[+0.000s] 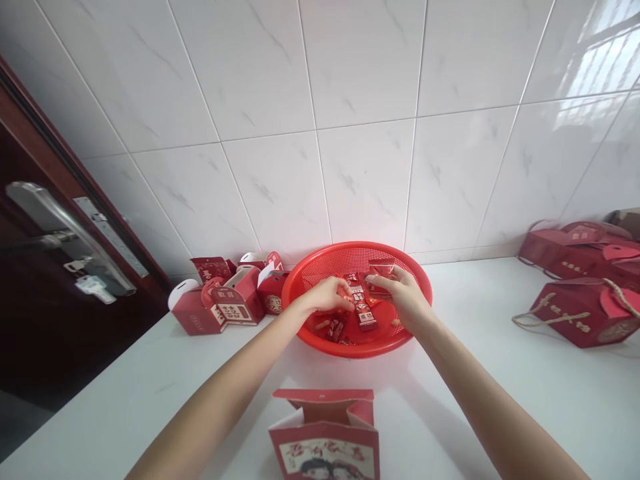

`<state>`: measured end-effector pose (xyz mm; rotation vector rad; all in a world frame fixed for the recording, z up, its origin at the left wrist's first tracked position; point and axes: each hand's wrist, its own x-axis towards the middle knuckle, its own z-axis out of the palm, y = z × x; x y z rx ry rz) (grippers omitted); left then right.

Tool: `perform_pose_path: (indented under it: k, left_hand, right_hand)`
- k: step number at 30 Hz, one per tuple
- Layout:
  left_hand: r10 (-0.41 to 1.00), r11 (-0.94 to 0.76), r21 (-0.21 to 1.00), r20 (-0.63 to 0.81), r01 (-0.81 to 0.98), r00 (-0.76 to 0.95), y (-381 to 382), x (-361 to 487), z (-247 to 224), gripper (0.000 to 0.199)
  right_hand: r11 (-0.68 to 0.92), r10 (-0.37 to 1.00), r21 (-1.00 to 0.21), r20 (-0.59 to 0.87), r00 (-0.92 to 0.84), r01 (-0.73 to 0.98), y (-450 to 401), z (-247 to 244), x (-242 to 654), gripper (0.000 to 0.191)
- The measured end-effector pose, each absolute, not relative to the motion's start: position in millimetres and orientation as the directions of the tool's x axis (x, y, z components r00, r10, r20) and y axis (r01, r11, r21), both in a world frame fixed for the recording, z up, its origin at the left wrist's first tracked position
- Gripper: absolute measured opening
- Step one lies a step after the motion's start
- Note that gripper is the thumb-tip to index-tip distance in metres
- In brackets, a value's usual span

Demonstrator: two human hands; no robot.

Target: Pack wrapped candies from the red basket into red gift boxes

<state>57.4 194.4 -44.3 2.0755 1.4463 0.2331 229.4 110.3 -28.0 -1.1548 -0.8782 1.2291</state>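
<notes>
A: Where are the wrapped snacks located?

B: In the red mesh basket (pixel 360 349), which stands on the white countertop (pixel 470 313) near the tiled wall (pixel 370 180). Its raised rim likely confines the loose pieces. A red stick packet (pixel 363 308) lies between the hands.

A: State the condition of each hand.

B: The right hand (pixel 405 293) pinches a clear-fronted packet (pixel 381 269) near its edge, probably because a thin wrapper offers little else to grip. The left hand (pixel 329 295) curls over red wrappers; whether it clamps one cannot be told. The hands are apart.

A: Why is the paper gift box (pixel 327 435) in front?

B: It stands upright between the forearms, top open, apparently so its mouth is reachable. Further gift boxes (pixel 239 301) stand left of the basket, outside the working area.
</notes>
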Motion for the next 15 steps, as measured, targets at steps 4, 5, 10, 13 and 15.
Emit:
perform_pose_path:
  k: [4, 5, 10, 13, 15]
  left_hand:
    - [0.896, -0.25, 0.611, -0.148, 0.751, 0.419, 193.5, 57.7, -40.7, 0.036]
    - [0.894, -0.255, 0.604, -0.151, 0.755, 0.423, 193.8, 57.0, -41.7, 0.037]
    - [0.858, -0.289, 0.486, -0.251, 0.825, 0.448, 196.9, 51.5, -51.2, 0.038]
    - [0.808, -0.309, 0.404, -0.366, 0.861, 0.461, 197.4, 50.4, -54.5, 0.039]
    - [0.766, -0.329, 0.37, -0.433, 0.869, 0.475, 196.2, 51.2, -54.8, 0.039]
  right_hand:
    - [-0.051, 0.984, -0.974, -0.086, 0.153, -0.221, 111.5, -27.4, 230.0, 0.027]
    - [-0.052, 0.985, -0.975, -0.085, 0.147, -0.216, 111.6, -27.3, 230.1, 0.028]
    - [-0.069, 0.986, -0.978, -0.097, 0.136, -0.196, 110.5, -26.6, 229.7, 0.028]
    - [-0.075, 0.986, -0.978, -0.103, 0.134, -0.196, 109.5, -25.8, 229.3, 0.029]
    - [-0.08, 0.984, -0.977, -0.109, 0.141, -0.198, 109.3, -25.6, 229.0, 0.03]
